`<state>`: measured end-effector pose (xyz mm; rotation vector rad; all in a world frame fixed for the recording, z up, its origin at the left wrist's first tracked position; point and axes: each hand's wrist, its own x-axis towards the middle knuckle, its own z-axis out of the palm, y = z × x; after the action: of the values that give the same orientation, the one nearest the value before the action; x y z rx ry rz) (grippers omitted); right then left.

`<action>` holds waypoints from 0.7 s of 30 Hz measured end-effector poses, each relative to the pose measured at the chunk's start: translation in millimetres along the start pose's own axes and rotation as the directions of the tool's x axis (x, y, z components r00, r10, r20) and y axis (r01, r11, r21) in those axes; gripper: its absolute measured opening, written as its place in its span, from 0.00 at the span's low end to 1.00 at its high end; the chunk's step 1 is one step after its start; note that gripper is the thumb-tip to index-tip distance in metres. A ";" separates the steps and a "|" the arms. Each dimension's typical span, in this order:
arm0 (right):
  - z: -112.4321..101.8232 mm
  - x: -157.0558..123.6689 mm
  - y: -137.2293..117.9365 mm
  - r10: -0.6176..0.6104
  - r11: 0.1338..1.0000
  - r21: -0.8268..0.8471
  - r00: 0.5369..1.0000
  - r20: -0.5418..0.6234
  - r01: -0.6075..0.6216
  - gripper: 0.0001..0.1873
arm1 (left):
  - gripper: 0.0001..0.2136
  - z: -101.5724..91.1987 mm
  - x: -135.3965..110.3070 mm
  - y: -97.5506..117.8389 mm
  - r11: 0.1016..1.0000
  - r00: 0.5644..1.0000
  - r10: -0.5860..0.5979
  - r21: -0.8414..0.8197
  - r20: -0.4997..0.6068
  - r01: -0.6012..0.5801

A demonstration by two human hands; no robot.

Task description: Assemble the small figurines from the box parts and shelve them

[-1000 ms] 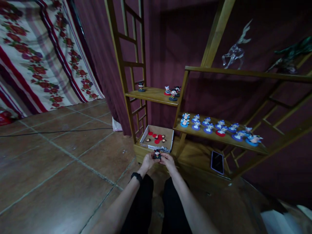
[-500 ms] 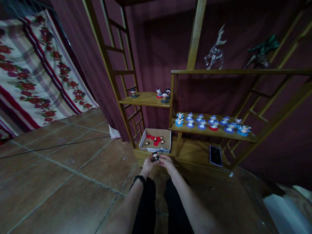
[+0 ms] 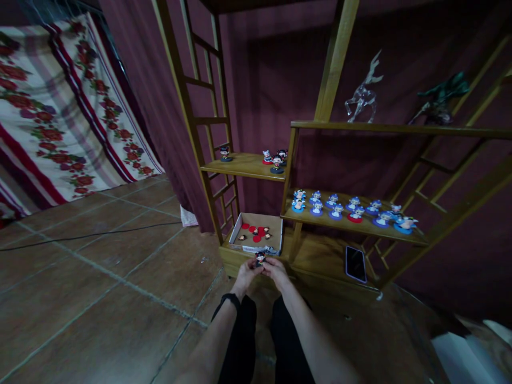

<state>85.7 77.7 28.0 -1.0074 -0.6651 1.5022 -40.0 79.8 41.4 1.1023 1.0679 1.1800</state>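
Observation:
Both my hands meet in front of the wooden shelf unit (image 3: 248, 166). My left hand (image 3: 247, 272) and my right hand (image 3: 275, 270) are closed together on a small dark-haired figurine (image 3: 260, 258), held just before the shelf's bottom board. Behind it lies an open cardboard box (image 3: 276, 234) holding red round bases and a few small figurine parts. I wear a black band on my left wrist.
Three similar figurines stand on the left shelf. A row of several blue figurines (image 3: 352, 207) fills the middle right shelf. A phone (image 3: 356, 263) lies on the bottom board. A glass deer (image 3: 363, 93) and a dark statuette (image 3: 440, 98) stand on top. Tiled floor and a cable lie left.
My hands stay together on the figurine. The view has tilted and shifted slightly, so the shelf sits a little lower and further right in the picture.

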 end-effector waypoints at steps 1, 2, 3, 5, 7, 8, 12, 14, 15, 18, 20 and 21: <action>0.0 0.9 1.0 -0.002 1.000 0.009 1.000 -0.003 0.002 0.21 | 0.20 -0.5 -0.8 0.7 0.999 1.000 -0.023 -0.029 -0.009 0.023; -0.1 1.7 2.1 -0.002 1.000 0.016 1.000 -0.004 0.002 0.21 | 0.19 -0.8 -1.5 1.6 0.997 0.999 -0.046 -0.063 -0.019 0.045; -0.1 2.4 3.2 0.000 1.000 0.022 1.000 -0.005 0.001 0.21 | 0.18 -1.0 -2.2 2.4 0.993 0.998 -0.065 -0.097 -0.027 0.062; 0.0 2.9 4.8 -0.001 1.000 0.028 1.000 0.005 0.001 0.21 | 0.17 -1.0 -3.2 3.6 0.985 0.995 -0.085 -0.153 -0.046 0.077; 0.8 1.8 4.9 -0.006 0.999 0.033 1.000 0.015 0.006 0.22 | 0.16 -0.4 -3.4 3.9 0.980 0.993 -0.092 -0.185 -0.070 0.078; 1.4 0.6 4.3 -0.004 0.999 0.036 1.000 0.016 0.003 0.22 | 0.16 0.0 -3.5 3.9 0.978 0.992 -0.095 -0.193 -0.086 0.077; 4.3 -5.4 -1.2 0.024 0.999 0.029 0.999 0.033 -0.025 0.22 | 0.15 1.0 -4.7 4.5 0.976 0.988 -0.102 -0.202 -0.119 0.077; 5.0 -8.1 -3.9 0.024 0.999 0.026 0.998 0.051 -0.026 0.21 | 0.15 0.9 -6.4 5.7 0.977 0.990 -0.096 -0.201 -0.108 0.073; 5.1 -9.2 -4.9 0.022 0.999 0.026 0.998 0.060 -0.024 0.21 | 0.15 0.6 -7.3 6.3 0.977 0.991 -0.092 -0.200 -0.102 0.070; 4.6 -12.2 -6.1 0.018 0.999 0.026 0.996 0.083 -0.020 0.20 | 0.16 -0.2 -9.9 8.0 0.977 0.992 -0.088 -0.202 -0.093 0.068; 4.2 -14.4 -5.6 0.007 1.000 0.023 0.996 0.092 -0.009 0.20 | 0.16 -0.7 -11.1 8.3 0.976 0.993 -0.085 -0.208 -0.084 0.066; 4.0 -15.8 -5.2 -0.001 1.000 0.020 0.996 0.094 -0.001 0.20 | 0.16 -0.8 -11.5 8.3 0.975 0.993 -0.084 -0.210 -0.079 0.066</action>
<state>84.5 63.9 37.9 -0.9261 -0.7150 1.5602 -42.9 68.8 50.0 0.8482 1.0188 1.2580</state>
